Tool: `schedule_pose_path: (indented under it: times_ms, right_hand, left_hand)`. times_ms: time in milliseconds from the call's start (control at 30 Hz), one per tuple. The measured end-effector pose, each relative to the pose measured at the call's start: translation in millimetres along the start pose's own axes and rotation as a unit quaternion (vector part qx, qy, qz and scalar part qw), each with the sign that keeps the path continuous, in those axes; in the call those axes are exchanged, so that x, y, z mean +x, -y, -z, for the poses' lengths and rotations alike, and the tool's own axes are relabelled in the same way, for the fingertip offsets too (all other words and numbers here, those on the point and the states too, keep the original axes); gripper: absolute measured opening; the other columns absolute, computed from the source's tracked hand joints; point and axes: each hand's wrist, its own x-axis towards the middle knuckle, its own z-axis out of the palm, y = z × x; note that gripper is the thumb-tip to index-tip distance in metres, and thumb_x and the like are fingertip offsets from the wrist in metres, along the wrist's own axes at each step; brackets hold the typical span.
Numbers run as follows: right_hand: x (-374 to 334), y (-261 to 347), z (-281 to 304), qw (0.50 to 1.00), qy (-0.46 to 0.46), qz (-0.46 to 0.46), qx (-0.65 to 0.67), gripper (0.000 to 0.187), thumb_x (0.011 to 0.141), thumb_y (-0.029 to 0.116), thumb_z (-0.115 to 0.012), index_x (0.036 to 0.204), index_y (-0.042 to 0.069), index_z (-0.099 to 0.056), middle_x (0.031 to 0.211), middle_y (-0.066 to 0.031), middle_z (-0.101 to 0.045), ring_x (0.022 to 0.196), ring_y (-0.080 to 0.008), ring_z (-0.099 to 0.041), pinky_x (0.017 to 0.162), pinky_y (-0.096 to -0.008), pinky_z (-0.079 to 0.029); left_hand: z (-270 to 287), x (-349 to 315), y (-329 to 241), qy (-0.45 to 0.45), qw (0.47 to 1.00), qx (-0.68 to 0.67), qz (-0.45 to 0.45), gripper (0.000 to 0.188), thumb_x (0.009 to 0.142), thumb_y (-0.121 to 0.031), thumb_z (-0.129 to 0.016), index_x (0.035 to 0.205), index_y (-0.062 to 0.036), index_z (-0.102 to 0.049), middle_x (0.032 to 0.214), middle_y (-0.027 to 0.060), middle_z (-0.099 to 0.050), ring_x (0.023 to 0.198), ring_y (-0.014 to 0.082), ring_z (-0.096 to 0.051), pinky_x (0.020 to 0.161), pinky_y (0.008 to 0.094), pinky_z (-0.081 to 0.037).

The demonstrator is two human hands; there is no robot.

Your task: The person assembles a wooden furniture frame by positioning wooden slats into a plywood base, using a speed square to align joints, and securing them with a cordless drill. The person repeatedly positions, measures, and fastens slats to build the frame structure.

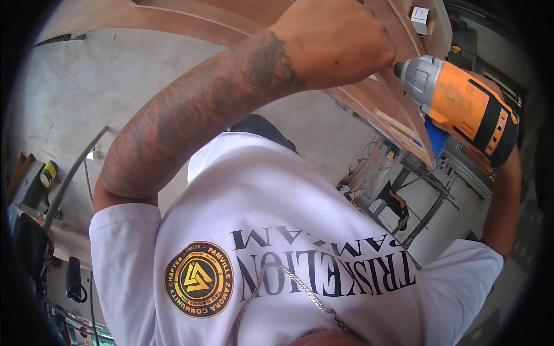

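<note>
My left hand point(340, 46) is at the top middle, closed in a fist, its back toward me. Curled fingers hide whatever may be inside it. An orange impact driver point(461, 104) with a grey nose and black trim is at the upper right. My right hand point(503, 170) grips it from behind, mostly covered by the tool body. The driver's dark tip points left, close beside my left fist. Beneath both hands stretches a brown wooden panel point(398, 106) with a curved edge.
A small white box point(420, 20) stands on the wood at the top right. Something blue point(437, 138) shows under the panel. A metal frame stand point(427, 216) is lower right. On the left are a bent rod point(72, 173) and a yellow-and-black roll point(48, 173) above a grey floor point(75, 86).
</note>
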Motion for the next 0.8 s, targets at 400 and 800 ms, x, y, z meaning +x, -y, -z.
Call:
schedule_pose_path:
  times_ms: [400,800]
  right_hand:
    - [3,-9,2,1.0,-0.005,0.02,-0.004,0.075,0.065,0.01,-0.094,0.133,0.005,-0.063,0.128,-0.0119,-0.068,0.117,-0.0236,-0.066,0.099,-0.036,-0.054]
    - [16,-27,-4,0.991,0.014,0.111,-0.066,0.078,0.063,0.01,-0.094,0.134,0.005,-0.062,0.129,-0.0124,-0.068,0.116,-0.0238,-0.066,0.099,-0.0356,-0.054]
  left_hand:
    - [-5,0,-1,-0.028,0.998,0.052,-0.029,0.014,0.085,-0.018,-0.059,0.083,-0.0058,-0.066,0.078,0.0059,-0.068,0.078,0.0229,-0.067,0.077,0.0348,-0.05]
    - [-1,3,1,0.022,0.998,0.051,-0.026,0.015,0.085,-0.018,-0.06,0.086,-0.0042,-0.066,0.079,0.0064,-0.068,0.081,0.0231,-0.067,0.079,0.0338,-0.05]
